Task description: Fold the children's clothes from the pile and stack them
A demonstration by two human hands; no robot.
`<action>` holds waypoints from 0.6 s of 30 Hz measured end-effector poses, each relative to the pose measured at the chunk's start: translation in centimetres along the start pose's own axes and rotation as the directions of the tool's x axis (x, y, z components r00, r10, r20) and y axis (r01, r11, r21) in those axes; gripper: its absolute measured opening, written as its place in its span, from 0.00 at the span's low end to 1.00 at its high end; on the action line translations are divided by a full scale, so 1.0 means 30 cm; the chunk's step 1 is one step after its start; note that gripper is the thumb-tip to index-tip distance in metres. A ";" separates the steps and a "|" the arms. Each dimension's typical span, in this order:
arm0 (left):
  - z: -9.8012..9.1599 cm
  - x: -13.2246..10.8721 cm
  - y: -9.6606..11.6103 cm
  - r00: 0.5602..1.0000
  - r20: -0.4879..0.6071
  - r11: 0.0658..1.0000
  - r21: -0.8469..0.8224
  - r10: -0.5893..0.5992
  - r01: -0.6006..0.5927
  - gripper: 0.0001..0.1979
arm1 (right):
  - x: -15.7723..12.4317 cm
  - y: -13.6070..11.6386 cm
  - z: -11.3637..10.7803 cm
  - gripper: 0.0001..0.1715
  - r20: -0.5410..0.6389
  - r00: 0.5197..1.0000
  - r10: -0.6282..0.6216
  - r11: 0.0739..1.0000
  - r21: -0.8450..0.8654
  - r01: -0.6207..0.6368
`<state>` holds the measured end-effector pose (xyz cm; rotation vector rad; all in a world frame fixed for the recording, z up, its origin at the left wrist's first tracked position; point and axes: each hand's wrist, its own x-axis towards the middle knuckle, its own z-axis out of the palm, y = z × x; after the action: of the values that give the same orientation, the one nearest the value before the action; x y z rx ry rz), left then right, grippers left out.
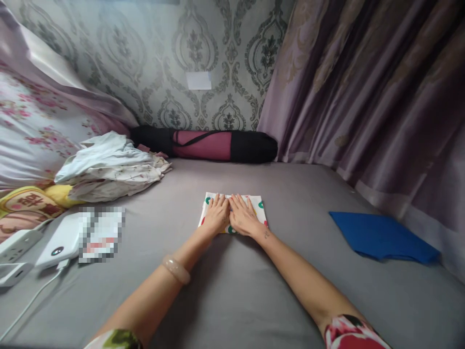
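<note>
A white folded cloth [260, 213] with coloured round patterns lies flat on the grey bed sheet [232, 291]. My left hand [218, 213] rests palm down on its left half, fingers stretched toward the far edge. Beside it, my right hand [241, 213] lies flat on the right half, the thumbs close together. Neither hand grips anything. Both hands cover the middle of the cloth, so its pattern there is hidden.
A blue folded cloth [381, 236] lies at the right. At the left are a white power bank [63, 240] with a cable, a power strip [20, 242], a blurred packet and piled clothes [112, 167]. A black and maroon long bag [203, 145] lies along the wall.
</note>
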<state>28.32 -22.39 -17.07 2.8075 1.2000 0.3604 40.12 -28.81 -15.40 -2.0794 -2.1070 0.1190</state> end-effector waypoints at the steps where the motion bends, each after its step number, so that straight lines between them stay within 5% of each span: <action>1: 0.008 0.003 -0.005 1.000 -0.001 1.000 0.023 -0.002 0.002 0.22 | 0.006 0.005 0.006 0.35 0.008 1.000 0.005 1.000 -0.005 -0.005; 10: 0.059 -0.002 -0.048 0.995 0.015 0.995 0.024 -0.100 0.099 0.28 | 0.003 0.028 0.037 0.35 0.020 0.997 0.077 0.997 0.011 -0.078; 18: 0.011 0.018 -0.045 0.982 0.150 0.993 0.004 -0.113 0.114 0.31 | 0.023 0.045 0.006 0.33 0.113 0.990 0.080 0.991 0.100 -0.092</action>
<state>27.82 -21.06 -17.50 2.6905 1.3153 0.1405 41.40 -28.09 -15.77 -2.1465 -2.0217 0.3547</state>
